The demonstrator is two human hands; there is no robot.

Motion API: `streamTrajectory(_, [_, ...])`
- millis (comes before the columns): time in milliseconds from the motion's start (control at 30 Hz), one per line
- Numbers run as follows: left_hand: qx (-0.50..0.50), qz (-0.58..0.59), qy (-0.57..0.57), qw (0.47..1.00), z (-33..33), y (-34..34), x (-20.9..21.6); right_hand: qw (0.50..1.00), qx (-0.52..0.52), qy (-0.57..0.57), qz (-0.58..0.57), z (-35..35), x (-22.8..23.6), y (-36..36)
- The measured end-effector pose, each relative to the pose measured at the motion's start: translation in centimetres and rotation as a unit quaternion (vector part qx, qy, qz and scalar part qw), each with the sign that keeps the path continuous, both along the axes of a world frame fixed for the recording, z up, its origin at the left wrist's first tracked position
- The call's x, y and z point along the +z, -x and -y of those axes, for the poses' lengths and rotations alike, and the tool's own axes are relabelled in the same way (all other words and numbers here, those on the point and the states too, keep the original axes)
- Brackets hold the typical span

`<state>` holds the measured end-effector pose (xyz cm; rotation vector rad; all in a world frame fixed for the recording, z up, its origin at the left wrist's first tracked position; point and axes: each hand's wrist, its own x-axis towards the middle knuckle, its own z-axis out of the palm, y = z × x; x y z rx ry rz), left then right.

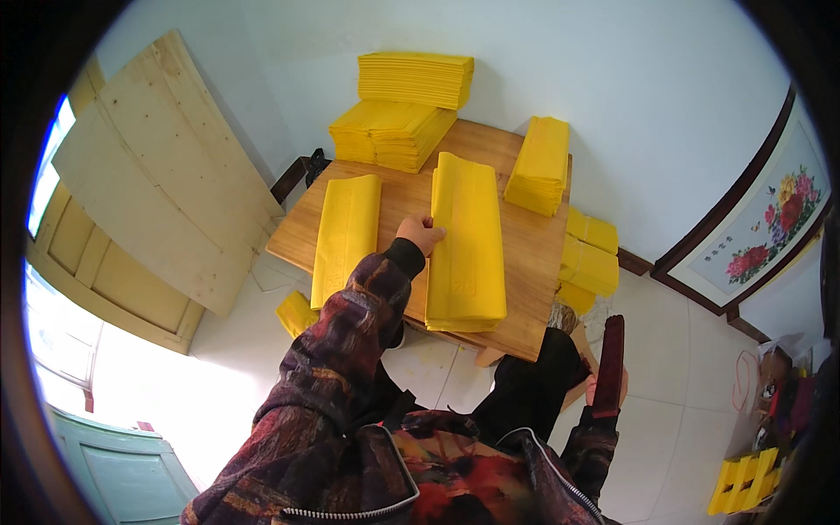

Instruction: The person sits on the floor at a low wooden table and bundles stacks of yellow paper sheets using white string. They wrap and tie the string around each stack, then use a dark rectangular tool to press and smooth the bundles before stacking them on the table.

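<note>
My left hand reaches over the table with its fingers curled, gripping the left edge of a long stack of folded yellow paper. Faint pressed marks show on that stack's near end. A thinner pile of yellow paper lies to the left, beside my forearm. Down at the right, off the table's edge, my right hand is closed around a dark red, flat wooden bar that points upward. Part of that hand is hidden behind the bar.
Yellow paper stacks fill the wooden table's far left corner; another stack sits far right. Tied yellow bundles stand beyond the right edge. Boards lean at left; a framed flower picture rests at right.
</note>
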<state>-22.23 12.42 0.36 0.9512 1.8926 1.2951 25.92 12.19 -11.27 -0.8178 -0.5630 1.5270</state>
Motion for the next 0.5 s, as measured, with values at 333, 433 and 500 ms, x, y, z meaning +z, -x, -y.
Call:
streamTrajectory(333, [-0.040,0.110,-0.112,0.987,-0.4,-0.2,-1.5,0.998,-0.009,-0.036,0.052,0.5,1.8,0.8])
streamTrajectory(433, [-0.030,0.253,-0.138,0.957,0.6,-0.4,-1.5,0.977,-0.015,-0.112,0.183,0.8,1.7,0.7])
streamTrajectory(500, [-0.018,0.285,-0.147,0.947,1.3,-0.3,-1.5,0.984,0.005,-0.116,0.137,0.5,1.7,0.2])
